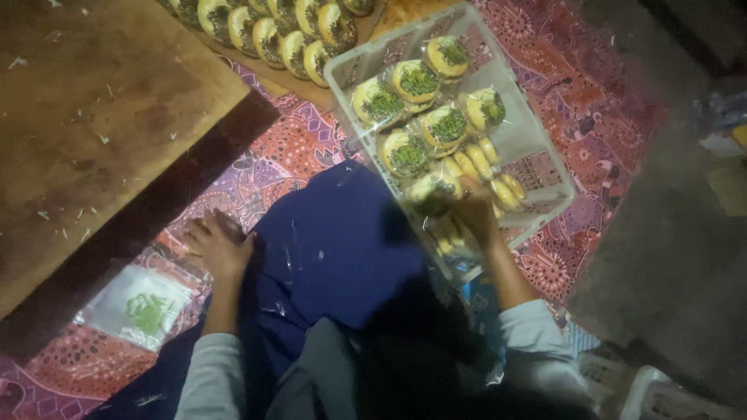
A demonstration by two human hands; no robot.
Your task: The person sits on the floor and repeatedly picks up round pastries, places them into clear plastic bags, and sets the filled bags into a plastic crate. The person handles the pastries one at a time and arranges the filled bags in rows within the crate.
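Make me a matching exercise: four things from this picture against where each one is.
Things:
1. right hand
2. left hand
3. plastic bag
4. wooden board

Places:
A. flat on the patterned mat, lower left
B. inside the clear crate, on a wrapped pastry
C. upper left of the picture
D. at the edge of the blue cloth

Pairs: 1-B, 2-D, 3-A, 4-C

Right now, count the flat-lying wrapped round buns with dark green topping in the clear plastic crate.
6: bun at the far end, buns. More may hide under the right hand.
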